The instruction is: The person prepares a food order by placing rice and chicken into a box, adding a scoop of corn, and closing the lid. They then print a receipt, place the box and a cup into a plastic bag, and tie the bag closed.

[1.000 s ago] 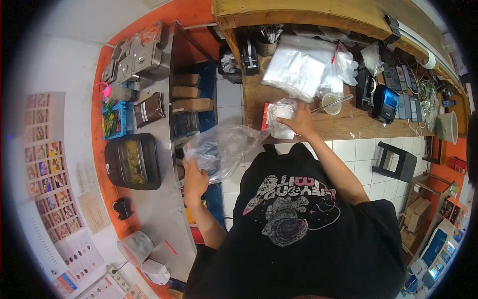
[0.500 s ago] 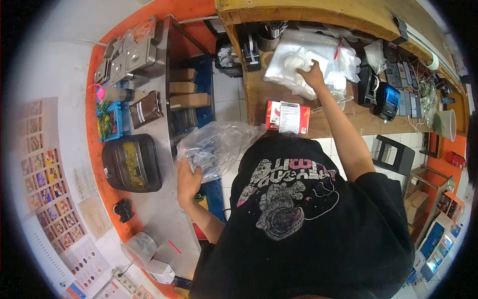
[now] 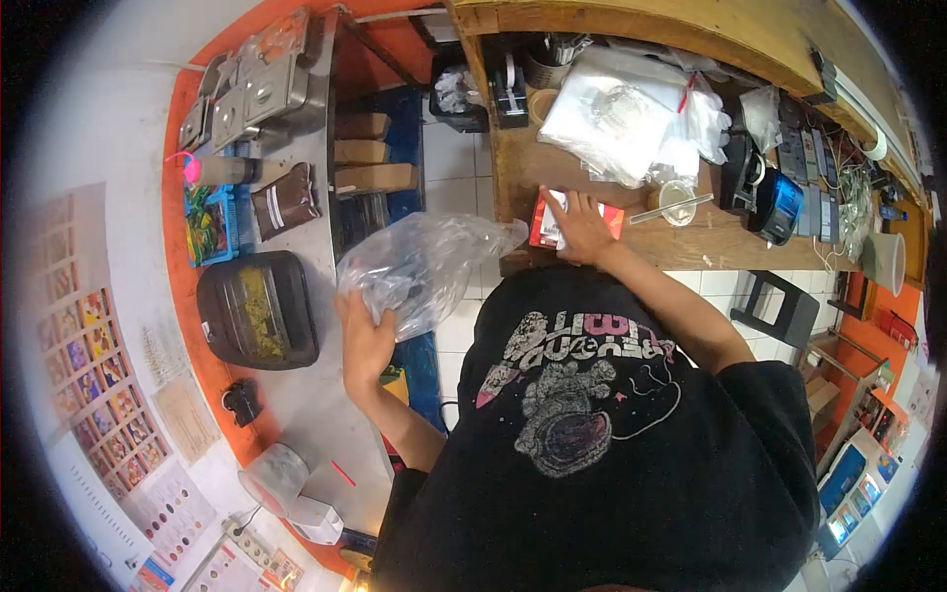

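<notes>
I have the left hand [image 3: 367, 345] curled on the clear bag [image 3: 424, 271], while the right hand [image 3: 584, 229] lies spread on the red box [image 3: 542, 229], grip unclear, at the right table's [image 3: 712, 249] near edge, where a careless push could tip it off.

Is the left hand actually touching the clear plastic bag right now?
Touching. The head view shows the left hand gripping the near edge of the clear plastic bag, with no gap between them.
</notes>
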The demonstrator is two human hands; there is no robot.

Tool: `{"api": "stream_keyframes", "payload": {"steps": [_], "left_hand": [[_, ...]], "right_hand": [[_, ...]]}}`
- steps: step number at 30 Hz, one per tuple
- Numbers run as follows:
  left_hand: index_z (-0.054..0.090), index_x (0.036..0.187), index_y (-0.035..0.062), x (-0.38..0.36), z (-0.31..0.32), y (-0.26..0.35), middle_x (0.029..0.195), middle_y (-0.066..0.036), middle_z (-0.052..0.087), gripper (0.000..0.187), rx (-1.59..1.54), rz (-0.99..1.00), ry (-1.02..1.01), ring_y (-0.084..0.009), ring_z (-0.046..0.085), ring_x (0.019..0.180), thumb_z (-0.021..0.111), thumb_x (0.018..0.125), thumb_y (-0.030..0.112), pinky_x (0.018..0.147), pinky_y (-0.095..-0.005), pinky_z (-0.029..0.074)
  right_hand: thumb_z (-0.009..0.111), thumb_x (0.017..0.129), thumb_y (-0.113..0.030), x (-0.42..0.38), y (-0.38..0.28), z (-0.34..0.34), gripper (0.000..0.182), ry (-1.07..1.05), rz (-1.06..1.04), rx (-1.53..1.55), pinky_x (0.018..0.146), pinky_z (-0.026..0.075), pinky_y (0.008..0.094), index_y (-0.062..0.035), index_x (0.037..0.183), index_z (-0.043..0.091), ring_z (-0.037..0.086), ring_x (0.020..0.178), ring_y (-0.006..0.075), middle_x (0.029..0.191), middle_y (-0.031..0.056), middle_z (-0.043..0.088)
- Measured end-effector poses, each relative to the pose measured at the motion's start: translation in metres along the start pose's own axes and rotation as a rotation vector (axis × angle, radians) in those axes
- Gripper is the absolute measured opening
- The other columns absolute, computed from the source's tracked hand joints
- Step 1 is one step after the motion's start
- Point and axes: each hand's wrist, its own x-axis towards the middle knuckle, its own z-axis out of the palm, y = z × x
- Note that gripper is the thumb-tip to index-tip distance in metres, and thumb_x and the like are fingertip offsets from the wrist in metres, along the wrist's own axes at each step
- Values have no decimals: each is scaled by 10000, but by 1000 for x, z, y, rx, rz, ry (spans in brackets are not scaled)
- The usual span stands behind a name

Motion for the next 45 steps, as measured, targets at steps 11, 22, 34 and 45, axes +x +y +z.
{"api": "stream_keyframes", "payload": {"steps": [11,22,34,45], "left_hand": [[147,1509,6,69,49,91,1512,-265,250,926,-237,601,-118,-382,231,1418,657,736,32,1167,-391,202],[7,1521,39,113,124,38,1545,-212,213,1180,-477,521,-638,-269,268,1412,813,662,123,1126,-370,311],[43,1518,10,75,94,74,1559,-270,146,859,-357,554,-218,-364,196,1445,465,774,-72,1164,-377,213],[420,1400,255,68,84,80,1419,-330,303,702,-115,537,-259,-561,499,1104,405,796,-103,918,-547,467]], "right_hand": [[845,596,-246,-63,-29,-209,1177,765,-134,422,1053,365,433,-41,1513,136,425,1228,403,1326,252,402],[878,525,-150,-15,-25,-50,1261,292,-376,509,1092,303,500,-41,1515,105,389,1250,451,1336,259,366],[646,830,-245,32,-32,20,765,57,-54,-241,1106,204,586,-77,1487,293,358,1334,411,1432,217,392],[863,608,-529,86,194,-81,757,483,814,305,763,526,342,77,983,607,658,855,264,922,179,672]]}}
